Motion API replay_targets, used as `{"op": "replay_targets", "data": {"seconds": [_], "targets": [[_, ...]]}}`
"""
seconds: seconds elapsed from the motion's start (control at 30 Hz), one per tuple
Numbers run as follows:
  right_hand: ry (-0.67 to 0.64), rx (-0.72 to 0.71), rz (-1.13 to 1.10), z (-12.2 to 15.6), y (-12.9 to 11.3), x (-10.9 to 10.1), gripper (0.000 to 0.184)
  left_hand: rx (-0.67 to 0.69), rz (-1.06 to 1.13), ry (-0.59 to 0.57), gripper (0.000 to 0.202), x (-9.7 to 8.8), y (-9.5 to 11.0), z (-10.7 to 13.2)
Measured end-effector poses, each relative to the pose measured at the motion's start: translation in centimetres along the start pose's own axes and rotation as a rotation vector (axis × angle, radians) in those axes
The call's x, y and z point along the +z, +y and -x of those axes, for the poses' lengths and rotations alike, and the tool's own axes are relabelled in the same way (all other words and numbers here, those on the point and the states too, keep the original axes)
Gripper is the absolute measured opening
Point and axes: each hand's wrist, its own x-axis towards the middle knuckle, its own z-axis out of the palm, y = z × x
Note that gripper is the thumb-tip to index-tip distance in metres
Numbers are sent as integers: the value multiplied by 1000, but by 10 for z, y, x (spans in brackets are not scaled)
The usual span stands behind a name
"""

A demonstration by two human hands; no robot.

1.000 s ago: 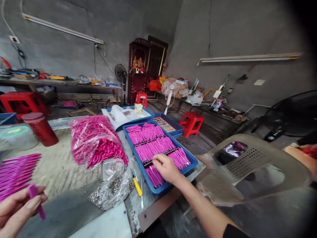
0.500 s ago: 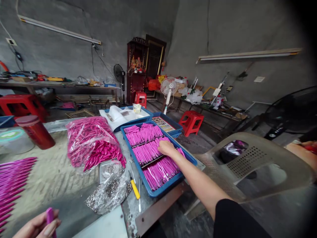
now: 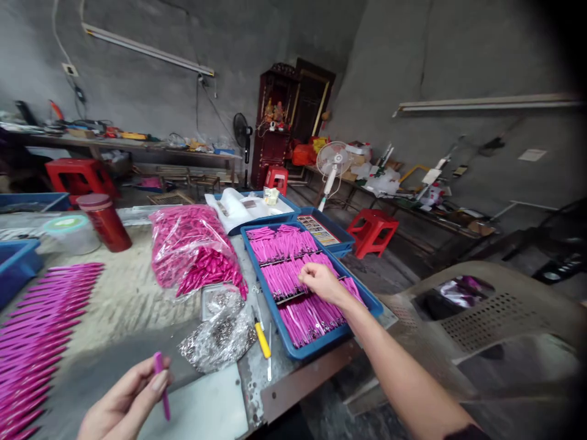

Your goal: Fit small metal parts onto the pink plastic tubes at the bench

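The left hand (image 3: 126, 398) pinches a slim purple piece (image 3: 162, 386) between thumb and fingers, its grip closed on it above the front of the counter (image 3: 142, 333), near the white board (image 3: 206, 400). The right hand (image 3: 324, 283) is over the middle of the blue tray (image 3: 321, 346), whose rows of pink strips (image 3: 307, 318) lie close together; its fingertips are bunched, but whether that grip holds a strip cannot be told. Between the hands lie a bag of metal parts (image 3: 220, 342) and a yellow-handled tool (image 3: 263, 340), just beside the tray.
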Motion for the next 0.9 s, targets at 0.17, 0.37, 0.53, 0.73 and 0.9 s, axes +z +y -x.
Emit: {"op": "replay_targets", "data": {"seconds": [0.17, 0.37, 0.53, 0.73, 0.9], "targets": [[-176, -20, -714, 47, -45, 35, 18, 47, 197, -203, 35, 34, 37, 17], [-348, -27, -950, 89, -82, 85, 26, 36, 355, -307, 26, 64, 43, 31], [-418, -3, -1056, 103, -91, 113, 31, -38, 484, -279, 25, 68, 27, 37], [-443, 3, -1045, 106, -92, 121, 30, -93, 537, -247, 25, 68, 18, 41], [-447, 27, -1041, 106, -93, 121, 32, -122, 578, -251, 25, 68, 19, 42]]}}
